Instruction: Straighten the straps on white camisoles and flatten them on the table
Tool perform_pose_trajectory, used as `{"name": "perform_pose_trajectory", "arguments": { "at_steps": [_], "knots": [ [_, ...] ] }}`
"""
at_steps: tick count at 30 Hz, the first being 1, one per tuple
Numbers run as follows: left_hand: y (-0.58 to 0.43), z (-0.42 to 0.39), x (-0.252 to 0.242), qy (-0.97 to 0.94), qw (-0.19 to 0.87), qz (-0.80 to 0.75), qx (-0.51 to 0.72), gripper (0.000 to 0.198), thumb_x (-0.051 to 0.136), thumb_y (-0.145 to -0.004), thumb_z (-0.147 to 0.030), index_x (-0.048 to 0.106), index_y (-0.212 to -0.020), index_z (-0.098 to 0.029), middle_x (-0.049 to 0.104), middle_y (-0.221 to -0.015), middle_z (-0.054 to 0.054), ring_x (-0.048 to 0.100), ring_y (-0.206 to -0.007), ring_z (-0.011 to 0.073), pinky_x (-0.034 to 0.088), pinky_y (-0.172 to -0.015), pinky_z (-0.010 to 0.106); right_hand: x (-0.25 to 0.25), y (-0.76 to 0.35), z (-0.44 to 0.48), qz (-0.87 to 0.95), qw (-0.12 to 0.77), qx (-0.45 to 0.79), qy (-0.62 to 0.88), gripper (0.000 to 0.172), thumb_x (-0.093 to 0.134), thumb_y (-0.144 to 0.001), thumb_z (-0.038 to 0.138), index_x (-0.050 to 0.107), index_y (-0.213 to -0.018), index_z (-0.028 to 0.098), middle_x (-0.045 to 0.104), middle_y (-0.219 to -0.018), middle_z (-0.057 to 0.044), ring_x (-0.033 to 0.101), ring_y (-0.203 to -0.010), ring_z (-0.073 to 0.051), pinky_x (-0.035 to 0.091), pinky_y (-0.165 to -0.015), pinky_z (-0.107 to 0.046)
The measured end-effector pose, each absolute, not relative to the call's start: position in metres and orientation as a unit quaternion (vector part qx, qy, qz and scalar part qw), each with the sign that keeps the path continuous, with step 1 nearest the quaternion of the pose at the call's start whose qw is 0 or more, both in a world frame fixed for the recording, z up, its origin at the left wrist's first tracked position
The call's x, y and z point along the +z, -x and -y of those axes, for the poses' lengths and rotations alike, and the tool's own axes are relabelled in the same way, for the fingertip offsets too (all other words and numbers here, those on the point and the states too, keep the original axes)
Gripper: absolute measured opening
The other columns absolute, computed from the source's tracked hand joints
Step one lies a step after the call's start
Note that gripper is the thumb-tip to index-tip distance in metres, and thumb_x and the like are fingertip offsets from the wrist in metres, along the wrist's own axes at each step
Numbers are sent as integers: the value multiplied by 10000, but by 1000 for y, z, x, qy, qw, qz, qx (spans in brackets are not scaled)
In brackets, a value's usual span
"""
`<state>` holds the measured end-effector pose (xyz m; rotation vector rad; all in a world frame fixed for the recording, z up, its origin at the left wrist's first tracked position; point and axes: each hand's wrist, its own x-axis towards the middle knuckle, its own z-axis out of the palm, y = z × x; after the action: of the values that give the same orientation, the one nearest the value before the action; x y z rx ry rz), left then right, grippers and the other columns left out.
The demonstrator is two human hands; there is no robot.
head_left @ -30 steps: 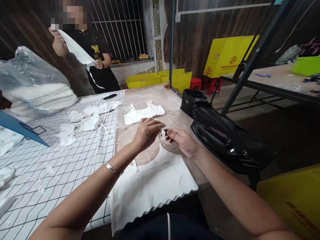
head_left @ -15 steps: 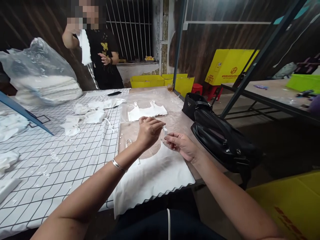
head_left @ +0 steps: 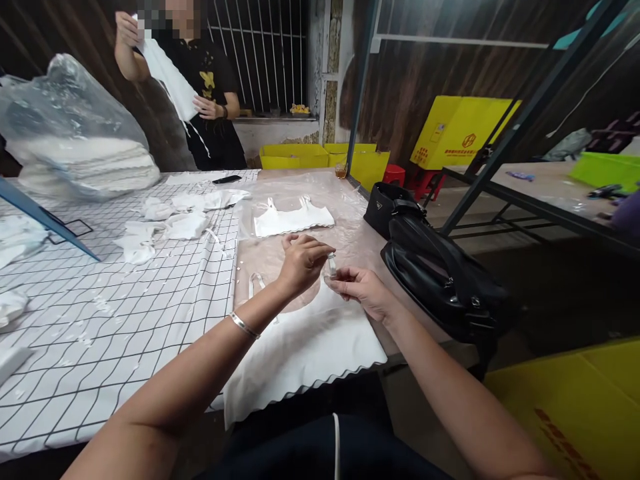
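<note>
Left hand (head_left: 300,263) curled, thumb and fingertips pinching the upper end of a strap (head_left: 331,261); right hand (head_left: 363,292) half palm-up at 4 o'clock of it, pinching the same strap from below. Strap held just above the table, raised off the neckline of a top (head_left: 310,340) spread flat at the near edge, hem drooping slightly over that edge at 6 o'clock

Probably very light and limp, with what looks like a small clear fitting at the end, too small to tell more. Likely slick there, so best taken in a fingertip pinch close to the fitting, not by the loose cloth. Top soft, apt to bunch if dragged

Narrow, short, white. Top white too, sleeveless, deep round neck, scalloped hem, other strap (head_left: 257,283) lying loose at 9 o'clock of the left hand

Cropped top (head_left: 293,220) at 12 o'clock on clear film. Black bag (head_left: 440,280) at 3 o'clock, just beside the right hand. Grid cloth (head_left: 125,320) at 9 o'clock, white scraps (head_left: 175,223) at 10 o'clock. Plastic sack (head_left: 70,133) of stacked white pieces farther at 10 o'clock. Person (head_left: 210,87) at 11 o'clock beyond the table, both hands on a white garment
</note>
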<state>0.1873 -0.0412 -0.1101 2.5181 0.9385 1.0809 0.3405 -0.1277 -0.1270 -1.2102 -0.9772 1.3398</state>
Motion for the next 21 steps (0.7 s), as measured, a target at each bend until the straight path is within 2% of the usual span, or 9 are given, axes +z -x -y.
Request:
{"name": "perform_pose_trajectory", "arguments": {
  "at_steps": [3,5,7,9,11,13,17,21],
  "knots": [
    [-188,43,-107,-860,126,-328,370,241,547,-892,-197,774,-889,-277,772,-935,49,596,-952,228,197,-1024,452,-119,-353,124,408,493,586,497,468,899,-479,241,695,-897,183,638,-823,6,564,-678,-99,428,-598,-234],
    [-188,44,-106,-860,129,-329,369,248,548,-884,-185,777,-881,-279,772,-926,49,591,-958,231,194,-1023,455,-114,-357,121,426,483,593,484,491,894,-492,242,702,-941,188,647,-849,-2,580,-710,-105,448,-623,-233],
    [-189,43,-106,-861,132,-327,366,250,545,-883,-182,776,-883,-279,771,-931,50,588,-967,233,187,-1027,458,-111,-358,116,459,474,581,476,423,881,-534,289,710,-904,175,639,-791,2,545,-645,-88,421,-574,-221],
    [-190,40,-106,-865,135,-326,356,243,549,-882,-180,770,-889,-279,769,-953,48,585,-979,234,179,-1032,462,-113,-357,112,488,459,566,481,332,866,-571,354,701,-782,157,592,-667,21,469,-547,-68,348,-497,-212],
    [-190,38,-107,-866,137,-334,346,218,565,-875,-178,762,-892,-270,764,-976,50,583,-997,241,179,-1029,464,-116,-355,108,500,448,552,494,332,862,-574,405,674,-675,150,524,-563,42,404,-487,-55,283,-455,-211],
    [-186,40,-111,-855,141,-368,337,180,588,-866,-180,747,-915,-248,753,-1009,66,580,-1018,259,210,-998,464,-121,-357,106,492,449,546,509,354,873,-551,424,672,-648,149,501,-525,47,395,-474,-55,264,-446,-213],
    [-172,67,-135,-832,181,-458,255,104,627,-863,-268,695,-896,-195,720,-984,96,589,-963,285,295,-888,444,-131,-367,107,421,483,549,537,384,897,-499,417,700,-691,149,621,-627,-1,459,-512,-62,293,-449,-209],
    [-170,105,-167,-851,203,-465,134,208,664,-844,-401,655,-823,-194,692,-958,96,576,-954,296,312,-855,443,-142,-375,107,356,507,554,556,370,908,-480,352,677,-700,164,677,-706,-26,499,-540,-78,308,-451,-210]
  ]
}}
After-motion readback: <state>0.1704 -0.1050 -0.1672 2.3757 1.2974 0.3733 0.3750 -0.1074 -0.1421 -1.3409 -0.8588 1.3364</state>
